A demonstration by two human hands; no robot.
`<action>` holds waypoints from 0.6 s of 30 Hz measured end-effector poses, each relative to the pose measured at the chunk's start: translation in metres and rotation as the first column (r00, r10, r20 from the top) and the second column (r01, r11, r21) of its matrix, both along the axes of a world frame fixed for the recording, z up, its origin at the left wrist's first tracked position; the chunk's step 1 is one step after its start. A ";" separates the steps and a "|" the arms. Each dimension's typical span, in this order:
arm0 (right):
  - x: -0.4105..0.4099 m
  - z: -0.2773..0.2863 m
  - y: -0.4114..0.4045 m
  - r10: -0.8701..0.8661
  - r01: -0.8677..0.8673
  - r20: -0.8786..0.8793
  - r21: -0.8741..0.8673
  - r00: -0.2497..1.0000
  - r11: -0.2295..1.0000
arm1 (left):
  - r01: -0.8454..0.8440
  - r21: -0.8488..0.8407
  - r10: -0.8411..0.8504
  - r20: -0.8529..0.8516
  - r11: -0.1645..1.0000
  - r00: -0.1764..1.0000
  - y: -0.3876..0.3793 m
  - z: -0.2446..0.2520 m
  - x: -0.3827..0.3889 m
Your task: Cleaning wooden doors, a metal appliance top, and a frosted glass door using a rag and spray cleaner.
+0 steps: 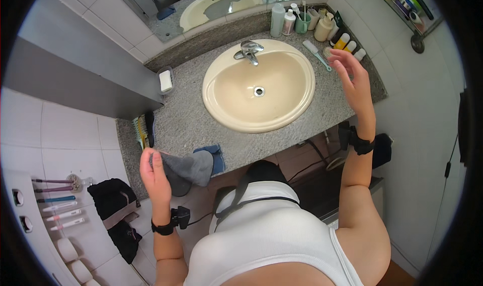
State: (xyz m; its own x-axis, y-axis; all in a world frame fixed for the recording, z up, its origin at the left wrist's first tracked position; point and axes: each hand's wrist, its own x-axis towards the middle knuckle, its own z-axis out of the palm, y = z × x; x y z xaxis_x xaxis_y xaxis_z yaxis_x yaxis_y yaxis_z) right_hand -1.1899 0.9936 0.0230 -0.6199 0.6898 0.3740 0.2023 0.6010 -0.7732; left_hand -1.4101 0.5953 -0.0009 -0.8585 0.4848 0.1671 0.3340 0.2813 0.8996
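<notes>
My left hand (155, 174) grips one end of a grey cloth (192, 167) at the counter's front left corner. Under the cloth's other end lies a folded blue cloth (217, 158), partly covered. My right hand (351, 74) is raised over the counter's right side with fingers apart and nothing in it. Near its fingertips a light blue-handled brush (317, 55) lies on the granite counter (181, 122). Between the hands is the cream oval sink basin (234, 105), with a chrome faucet (249, 52) at its back rim.
Bottles (278, 20) and a green cup (302, 23) stand at the back right, below a wall shelf (428, 27). A soap dish (166, 80) sits at the left, beside a grey partition (83, 74). Brushes (141, 129) lie at the left edge. Black cloth items (113, 201) hang on the left wall.
</notes>
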 end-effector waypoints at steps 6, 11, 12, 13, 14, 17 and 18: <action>-0.043 -0.003 0.043 0.160 -0.145 0.090 -0.151 0.983 0.978 | 0.055 -0.044 -0.052 0.057 0.998 0.997 0.040 0.046 -0.016; -0.068 -0.017 0.072 0.227 -0.215 0.107 -0.112 0.968 0.970 | 0.114 -0.051 -0.115 -0.026 0.992 0.993 0.079 0.066 -0.040; -0.070 -0.025 0.081 0.238 -0.229 0.108 -0.089 0.965 0.969 | 0.170 -0.043 -0.173 -0.089 0.985 0.981 0.084 0.061 -0.050; -0.072 -0.031 0.083 0.221 -0.211 0.114 -0.089 0.969 0.973 | 0.188 -0.041 -0.191 -0.083 0.981 0.978 0.090 0.055 -0.057; -0.073 -0.036 0.084 0.236 -0.219 0.162 -0.113 0.958 0.969 | 0.236 -0.031 -0.237 -0.027 0.971 0.971 0.096 0.049 -0.065; -0.082 -0.059 0.091 0.279 -0.240 0.254 -0.175 0.926 0.955 | 0.257 0.115 -0.276 0.202 0.959 0.940 0.126 0.020 -0.080; -0.089 -0.061 0.090 0.293 -0.236 0.284 -0.220 0.913 0.947 | 0.314 0.138 -0.341 0.286 0.939 0.895 0.128 0.001 -0.093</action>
